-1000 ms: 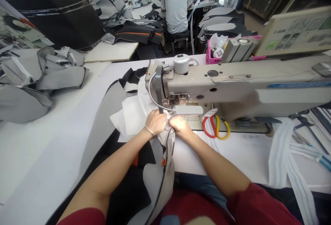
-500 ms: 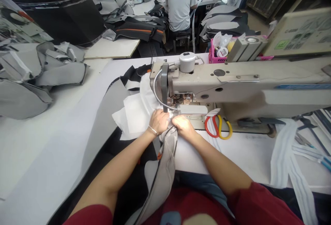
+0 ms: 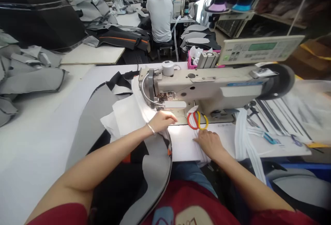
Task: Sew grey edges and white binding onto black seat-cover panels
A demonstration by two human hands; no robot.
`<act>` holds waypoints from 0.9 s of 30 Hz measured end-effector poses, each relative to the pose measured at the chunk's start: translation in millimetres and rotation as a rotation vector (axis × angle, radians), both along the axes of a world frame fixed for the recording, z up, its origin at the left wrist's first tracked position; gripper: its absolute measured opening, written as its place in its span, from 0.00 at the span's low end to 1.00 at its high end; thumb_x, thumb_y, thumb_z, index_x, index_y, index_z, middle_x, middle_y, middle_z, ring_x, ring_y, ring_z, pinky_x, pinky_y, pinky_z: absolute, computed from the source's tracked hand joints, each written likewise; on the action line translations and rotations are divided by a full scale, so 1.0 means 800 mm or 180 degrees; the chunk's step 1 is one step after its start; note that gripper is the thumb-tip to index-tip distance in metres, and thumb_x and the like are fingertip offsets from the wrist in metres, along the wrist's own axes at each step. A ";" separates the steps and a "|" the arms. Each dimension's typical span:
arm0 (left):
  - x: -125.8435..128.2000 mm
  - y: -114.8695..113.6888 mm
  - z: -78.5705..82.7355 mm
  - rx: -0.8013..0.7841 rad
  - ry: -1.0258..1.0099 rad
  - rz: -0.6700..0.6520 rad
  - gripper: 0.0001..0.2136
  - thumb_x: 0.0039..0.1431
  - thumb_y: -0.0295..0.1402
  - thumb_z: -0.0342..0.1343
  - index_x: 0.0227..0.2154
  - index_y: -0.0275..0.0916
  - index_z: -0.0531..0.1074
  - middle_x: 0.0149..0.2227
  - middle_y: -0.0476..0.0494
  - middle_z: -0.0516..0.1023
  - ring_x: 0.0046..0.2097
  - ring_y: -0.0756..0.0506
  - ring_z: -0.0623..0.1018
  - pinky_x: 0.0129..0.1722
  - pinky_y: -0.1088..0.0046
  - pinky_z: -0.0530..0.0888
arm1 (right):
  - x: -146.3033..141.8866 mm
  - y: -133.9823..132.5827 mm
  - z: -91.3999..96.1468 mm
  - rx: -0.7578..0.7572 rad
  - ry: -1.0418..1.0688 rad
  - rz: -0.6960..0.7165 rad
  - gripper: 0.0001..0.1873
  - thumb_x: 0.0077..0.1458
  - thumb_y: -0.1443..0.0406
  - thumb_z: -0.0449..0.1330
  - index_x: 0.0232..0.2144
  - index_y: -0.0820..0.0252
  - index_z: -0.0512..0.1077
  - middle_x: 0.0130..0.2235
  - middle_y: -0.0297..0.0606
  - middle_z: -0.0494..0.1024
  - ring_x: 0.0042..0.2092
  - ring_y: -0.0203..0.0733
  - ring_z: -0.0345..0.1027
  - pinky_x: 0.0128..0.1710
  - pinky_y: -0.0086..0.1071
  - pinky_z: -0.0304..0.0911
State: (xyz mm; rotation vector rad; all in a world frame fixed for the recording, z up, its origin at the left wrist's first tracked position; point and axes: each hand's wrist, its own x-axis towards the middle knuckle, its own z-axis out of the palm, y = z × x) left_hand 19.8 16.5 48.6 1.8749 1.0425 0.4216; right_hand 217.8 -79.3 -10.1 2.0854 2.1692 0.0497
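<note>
My left hand [image 3: 163, 120], with a bracelet at the wrist, is open, fingers stretched to the right over the front of the sewing machine [image 3: 204, 85] bed. Beneath and beside it lie white sheet material [image 3: 129, 113] and a grey and black sewn piece [image 3: 156, 169] that hangs over my lap. My right hand [image 3: 210, 144] is on the table just below scissors [image 3: 198, 120] with one red and one yellow handle. Its curled fingers and thumb are at a thin white strip [image 3: 203, 156]; the fingertips are partly hidden.
White striped bands [image 3: 245, 142] hang over the table's front edge at right. Behind them lie dark and pale strips [image 3: 278, 116] and a blue-handled tool [image 3: 269, 138]. A pink basket [image 3: 191, 62] stands behind the machine. Grey pieces [image 3: 33, 73] lie at left; a person [image 3: 159, 18] sits ahead.
My right hand has left the cloth near the needle and moved right, to below the scissors. My left hand has stretched out its fingers. The view has turned to the right.
</note>
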 end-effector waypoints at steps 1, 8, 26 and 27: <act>0.016 -0.006 0.010 -0.0424 -0.0007 -0.0163 0.08 0.45 0.26 0.49 0.26 0.35 0.72 0.26 0.48 0.75 0.31 0.49 0.75 0.35 0.73 0.72 | 0.008 -0.008 -0.003 -0.0097 -0.0025 -0.0051 0.12 0.49 0.60 0.56 0.27 0.66 0.67 0.28 0.50 0.71 0.29 0.47 0.66 0.25 0.32 0.52; 0.100 -0.030 -0.007 -0.2793 0.0161 0.0371 0.11 0.51 0.36 0.49 0.27 0.30 0.65 0.18 0.45 0.70 0.21 0.47 0.73 0.26 0.65 0.73 | -0.004 -0.013 0.035 -0.0288 0.0866 0.0008 0.10 0.54 0.64 0.48 0.30 0.64 0.66 0.31 0.43 0.73 0.31 0.40 0.68 0.26 0.28 0.53; 0.086 -0.024 -0.030 -0.2249 0.0047 0.0372 0.21 0.58 0.43 0.32 0.31 0.34 0.67 0.25 0.43 0.72 0.29 0.46 0.74 0.30 0.67 0.72 | -0.011 0.017 -0.009 0.1290 0.1486 0.1372 0.14 0.56 0.68 0.43 0.40 0.60 0.66 0.42 0.44 0.68 0.40 0.41 0.62 0.35 0.33 0.57; 0.085 -0.024 -0.031 -0.1552 0.0369 0.0327 0.22 0.58 0.43 0.32 0.29 0.35 0.68 0.25 0.43 0.72 0.31 0.46 0.74 0.31 0.68 0.72 | -0.015 0.025 -0.019 0.1450 0.1522 0.1452 0.15 0.56 0.69 0.42 0.39 0.60 0.67 0.41 0.43 0.69 0.40 0.40 0.62 0.36 0.33 0.56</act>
